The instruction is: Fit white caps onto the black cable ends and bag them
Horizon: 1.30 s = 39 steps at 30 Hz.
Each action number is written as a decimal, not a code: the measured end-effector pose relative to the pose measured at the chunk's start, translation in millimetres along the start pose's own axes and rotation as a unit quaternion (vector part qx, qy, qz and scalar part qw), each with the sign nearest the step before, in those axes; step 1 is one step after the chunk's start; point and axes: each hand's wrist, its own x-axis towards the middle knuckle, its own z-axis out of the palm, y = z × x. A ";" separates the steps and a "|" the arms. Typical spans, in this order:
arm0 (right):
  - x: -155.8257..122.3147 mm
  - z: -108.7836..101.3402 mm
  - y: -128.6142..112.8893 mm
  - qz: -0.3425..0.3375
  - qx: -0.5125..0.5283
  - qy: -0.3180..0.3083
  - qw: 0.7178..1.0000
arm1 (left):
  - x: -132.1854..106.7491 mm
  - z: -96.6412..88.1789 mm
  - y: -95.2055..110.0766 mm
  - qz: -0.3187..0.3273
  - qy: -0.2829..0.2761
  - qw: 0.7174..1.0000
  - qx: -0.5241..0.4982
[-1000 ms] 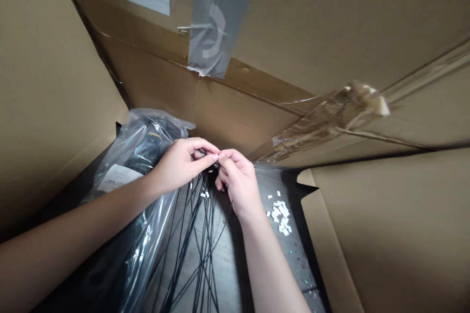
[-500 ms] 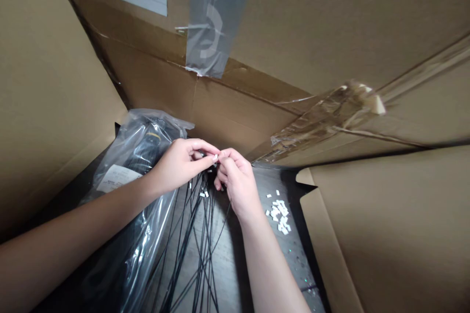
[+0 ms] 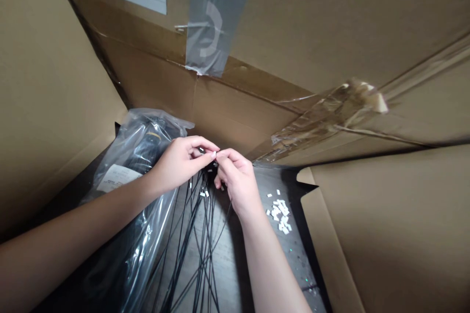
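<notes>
Hands (image 3: pixel 239 176) barely shifted, tiny white piece (image 3: pixel 214 154)

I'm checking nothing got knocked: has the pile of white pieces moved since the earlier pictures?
No visible shift; the pile of white pieces lies in the same place relative to the cardboard flap beside it.

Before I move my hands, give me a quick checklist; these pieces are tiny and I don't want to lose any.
1. Left hand has a small white piece at its fingertips: ok.
2. Right hand securely grips something: cannot tell; its fingers hide it.
3. Fingertips of both hands are close together: ok.
4. Pile of white pieces is away from the fingertips: ok, beyond the right wrist.
5. All other white pieces are in that pile: not ok; some, such as a loose pair, lie among the strands.
6. Black strands lie without crossing: not ok, several cross.
</notes>
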 end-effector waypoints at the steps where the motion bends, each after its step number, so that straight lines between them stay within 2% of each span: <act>1: 0.0 -0.3 0.5 -0.002 -0.004 0.002 1.000 | 0.0 -0.3 -0.1 0.000 0.001 1.000 0.001; 8: 1.9 -2.4 4.7 -0.021 -0.009 0.005 1.000 | 1.8 -1.4 0.3 -0.013 -0.004 0.999 -0.038; 15: 1.0 -2.7 2.3 -0.009 -0.008 -0.003 1.000 | 4.2 -0.9 3.2 -0.021 0.007 0.997 -0.079; 23: 0.3 -1.6 0.5 -0.006 -0.010 -0.017 1.000 | 4.1 -1.1 0.2 -0.022 -0.001 0.996 -0.084; 32: 0.8 0.0 -1.4 -0.020 0.032 0.011 0.999 | 3.4 -1.7 1.2 -0.020 -0.007 0.997 -0.071; 39: -1.0 0.0 -1.5 -0.024 -0.007 0.023 0.999 | 3.5 -1.7 1.8 -0.013 0.003 0.997 -0.070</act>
